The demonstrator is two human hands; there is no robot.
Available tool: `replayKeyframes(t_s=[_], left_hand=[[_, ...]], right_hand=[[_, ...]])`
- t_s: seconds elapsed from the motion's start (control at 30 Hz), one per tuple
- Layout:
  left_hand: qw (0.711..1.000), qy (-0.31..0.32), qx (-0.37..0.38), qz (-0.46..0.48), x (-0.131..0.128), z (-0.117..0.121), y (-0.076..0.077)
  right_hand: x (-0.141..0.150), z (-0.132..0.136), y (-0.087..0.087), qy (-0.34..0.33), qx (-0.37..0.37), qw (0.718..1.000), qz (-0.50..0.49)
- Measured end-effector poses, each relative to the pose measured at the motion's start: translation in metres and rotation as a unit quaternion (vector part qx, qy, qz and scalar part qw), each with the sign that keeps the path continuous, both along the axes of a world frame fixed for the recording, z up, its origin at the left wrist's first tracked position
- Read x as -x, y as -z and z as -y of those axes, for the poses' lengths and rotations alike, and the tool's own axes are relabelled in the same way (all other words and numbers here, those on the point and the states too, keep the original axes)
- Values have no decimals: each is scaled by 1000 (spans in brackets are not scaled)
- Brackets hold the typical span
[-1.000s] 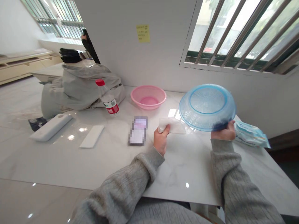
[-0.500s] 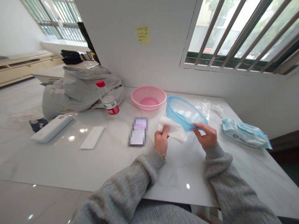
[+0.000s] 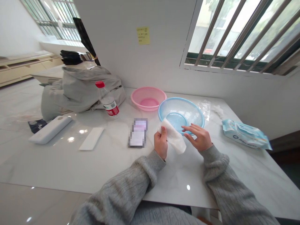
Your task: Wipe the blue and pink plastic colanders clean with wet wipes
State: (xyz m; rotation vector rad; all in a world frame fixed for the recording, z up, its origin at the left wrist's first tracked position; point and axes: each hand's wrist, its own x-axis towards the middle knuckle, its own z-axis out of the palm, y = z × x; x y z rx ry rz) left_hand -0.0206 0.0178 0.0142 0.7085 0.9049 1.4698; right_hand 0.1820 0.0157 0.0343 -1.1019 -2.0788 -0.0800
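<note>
Grips soft-looking wipe (image 3: 176,141) in left hand (image 3: 161,145); spreads right hand (image 3: 200,137) around five o'clock of blue basket (image 3: 189,112). Looks light, springy; best held by rim (image 3: 179,98).

Near the middle of the glossy white table (image 3: 112,168), the left hand (image 3: 160,144) pinches a limp white wipe (image 3: 175,139), thumb on top. The right hand (image 3: 199,137) spreads its fingers over the near rim of an upright blue basket (image 3: 188,107); whether they touch it is unclear. A pink basket (image 3: 136,102) stands by the far edge. A wipes packet (image 3: 246,134) lies along the right edge, with crumpled white tissue (image 3: 218,111) and clear plastic (image 3: 205,109) toward the far right corner.
</note>
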Motion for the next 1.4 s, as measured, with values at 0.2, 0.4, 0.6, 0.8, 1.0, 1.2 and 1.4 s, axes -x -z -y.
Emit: replayKeyframes(t_s=[0.2, 0.4, 0.6, 0.8, 1.0, 1.2, 1.4], left_hand=[[994, 61, 13, 94, -2, 6, -10], [994, 99, 4, 51, 2, 12, -23], [993, 108, -45, -36, 2, 10, -13], [989, 95, -92, -61, -2, 9, -14], [986, 47, -148, -59, -7, 13, -14], [947, 30, -272, -170, 0, 12, -16], [912, 36, -358, -197, 6, 15, -23]], right_hand=[[22, 11, -9, -82, -23, 994, -68], [40, 20, -9, -135, -25, 984, -115], [43, 20, -9, -143, -43, 980, -129], [47, 25, -7, -155, -40, 976, -148], [50, 27, -7, -127, -43, 977, -167], [52, 29, -8, -108, -58, 976, -183], [40, 26, -8, -70, -105, 979, -160]])
